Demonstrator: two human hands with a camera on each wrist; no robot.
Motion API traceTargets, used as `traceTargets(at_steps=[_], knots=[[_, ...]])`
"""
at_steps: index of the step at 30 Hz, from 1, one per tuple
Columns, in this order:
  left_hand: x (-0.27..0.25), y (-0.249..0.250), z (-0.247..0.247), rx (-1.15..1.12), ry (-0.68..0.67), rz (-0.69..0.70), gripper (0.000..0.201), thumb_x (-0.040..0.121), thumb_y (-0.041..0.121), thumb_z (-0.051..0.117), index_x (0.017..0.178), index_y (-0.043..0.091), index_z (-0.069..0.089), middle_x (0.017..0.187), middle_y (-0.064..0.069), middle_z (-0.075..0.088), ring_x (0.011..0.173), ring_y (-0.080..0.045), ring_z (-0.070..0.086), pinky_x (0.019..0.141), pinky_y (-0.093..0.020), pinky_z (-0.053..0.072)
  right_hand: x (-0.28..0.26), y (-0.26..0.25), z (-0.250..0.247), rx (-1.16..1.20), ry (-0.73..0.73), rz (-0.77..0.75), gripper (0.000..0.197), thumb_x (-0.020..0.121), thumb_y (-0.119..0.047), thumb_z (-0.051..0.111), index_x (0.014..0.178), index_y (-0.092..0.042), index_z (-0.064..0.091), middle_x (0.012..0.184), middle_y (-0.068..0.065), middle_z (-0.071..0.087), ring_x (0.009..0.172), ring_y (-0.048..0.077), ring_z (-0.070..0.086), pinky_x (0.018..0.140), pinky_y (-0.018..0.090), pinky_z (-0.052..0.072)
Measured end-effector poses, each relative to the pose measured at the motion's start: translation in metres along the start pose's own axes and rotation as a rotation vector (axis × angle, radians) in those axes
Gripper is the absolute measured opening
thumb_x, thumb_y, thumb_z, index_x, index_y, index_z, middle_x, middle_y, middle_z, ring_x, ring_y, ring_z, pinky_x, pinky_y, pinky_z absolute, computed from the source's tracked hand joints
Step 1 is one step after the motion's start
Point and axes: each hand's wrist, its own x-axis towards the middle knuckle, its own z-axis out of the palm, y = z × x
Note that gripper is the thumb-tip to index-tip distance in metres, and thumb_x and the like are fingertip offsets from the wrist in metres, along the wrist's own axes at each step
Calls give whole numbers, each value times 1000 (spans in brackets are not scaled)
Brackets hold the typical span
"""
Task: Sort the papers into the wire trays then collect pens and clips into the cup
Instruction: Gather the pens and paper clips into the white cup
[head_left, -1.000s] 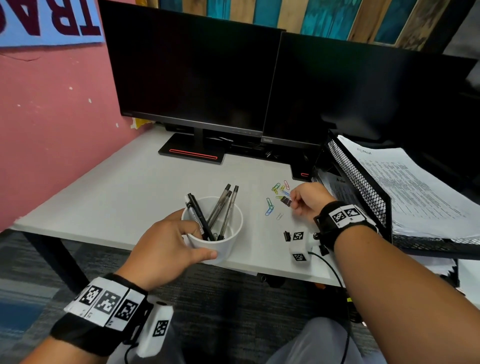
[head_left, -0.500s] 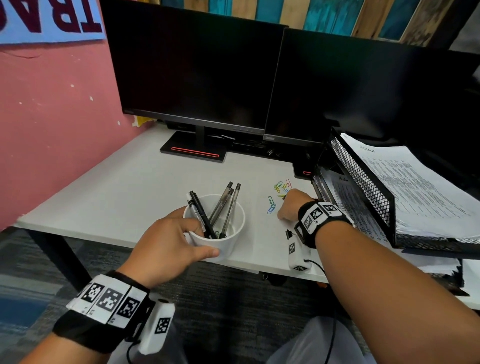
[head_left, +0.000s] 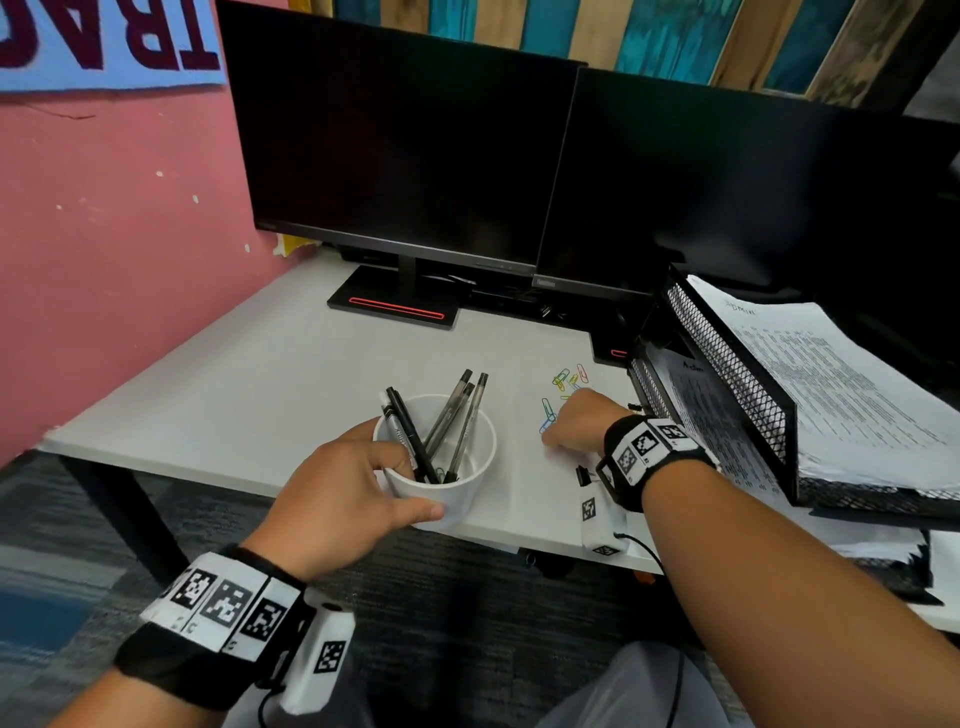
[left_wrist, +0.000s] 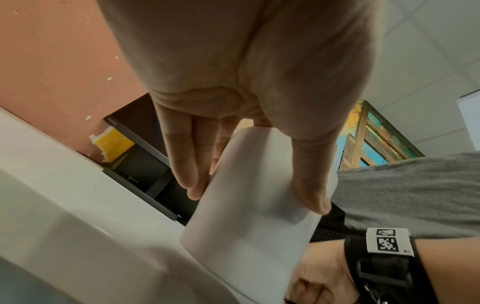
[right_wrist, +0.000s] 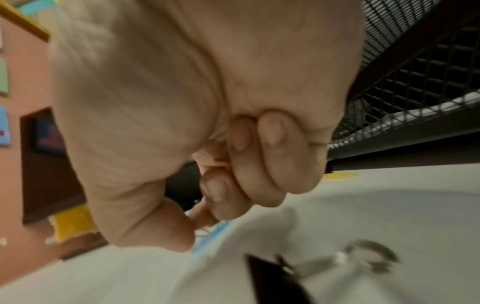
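A white cup (head_left: 460, 493) with several pens (head_left: 457, 415) stands near the desk's front edge. My left hand (head_left: 405, 480) grips it, thumb on the near wall and fingers over the far rim; the left wrist view shows the same grip on the cup (left_wrist: 246, 226). Just right of it, my right hand (head_left: 556, 436) lies knuckles-up on the desk, fingers curled. In the right wrist view its thumb and forefinger pinch a thin silver paper clip (right_wrist: 203, 232) beside a blue clip (right_wrist: 207, 240). Coloured paper clips (head_left: 563, 379) lie beyond the hand. A black binder clip (head_left: 584, 474) sits by my right wrist.
Stacked black wire trays (head_left: 727, 374) holding printed papers (head_left: 831, 374) stand at the right, close to my right forearm. Two dark monitors (head_left: 395, 145) line the back of the white desk (head_left: 260, 374). A pink wall runs along the left.
My right hand, raised with a small black binder clip at its fingertips, turned over and came down on the desk by the blue clip. The left hand kept its grip on the cup.
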Motion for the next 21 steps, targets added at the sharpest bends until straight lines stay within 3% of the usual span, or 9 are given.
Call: traceTargets(at_steps=[2, 5, 10, 12, 14, 16, 18, 21], knots=[[0, 0, 0, -4, -2, -9, 25, 63, 45, 96, 70, 36, 73, 99, 26, 64, 90, 12, 61, 70, -17, 41, -13, -14, -15, 137, 18, -88, 27, 83, -17, 65, 68, -15, 44, 63, -1, 37, 49, 16, 33, 45, 23, 25], [1, 1, 0, 11, -11, -24, 25, 63, 45, 96, 68, 39, 72, 100, 24, 64, 89, 4, 63, 71, -19, 43, -47, -42, -42, 243, -6, -257, 14, 86, -16, 69, 77, -14, 59, 61, 0, 38, 48, 16, 28, 46, 22, 23], [4, 4, 4, 13, -23, -10, 26, 63, 47, 95, 74, 34, 75, 106, 25, 65, 93, 3, 64, 81, -26, 50, -93, -91, -56, 7, -31, -519, 12, 86, -23, 75, 76, -15, 71, 63, -3, 57, 53, 13, 47, 48, 25, 39], [5, 6, 5, 15, -27, -8, 26, 64, 47, 95, 73, 34, 75, 106, 24, 64, 92, 3, 63, 80, -25, 50, -101, -102, -50, -43, -22, -579, 7, 85, -23, 77, 82, -17, 76, 66, -12, 65, 54, 2, 56, 54, 19, 44], [5, 6, 5, 10, -26, -8, 27, 64, 48, 95, 73, 33, 74, 105, 22, 65, 90, 2, 64, 79, -28, 51, -106, -109, -43, -37, -38, -609, 4, 85, -23, 78, 87, -20, 78, 61, -16, 65, 53, -4, 60, 52, 16, 47], [5, 6, 5, 2, -20, -10, 28, 64, 48, 95, 74, 31, 75, 106, 21, 65, 92, 1, 65, 81, -30, 53, -109, -111, -40, 23, -85, -630, 8, 89, -24, 76, 95, -19, 79, 71, -11, 73, 66, 4, 71, 60, 25, 61], [5, 5, 4, 1, -22, -10, 26, 64, 48, 95, 74, 34, 75, 106, 21, 65, 92, 1, 64, 80, -29, 51, -110, -111, -44, 139, -90, -636, 12, 94, -19, 72, 103, -14, 78, 87, 0, 78, 80, 15, 78, 71, 32, 66], [5, 4, 0, 4, -31, 5, 24, 64, 49, 94, 71, 41, 73, 107, 22, 65, 94, 0, 64, 80, -27, 50, -103, -102, -55, 424, 27, -572, 12, 95, -8, 64, 95, -4, 75, 90, 10, 78, 73, 19, 79, 59, 33, 64]])
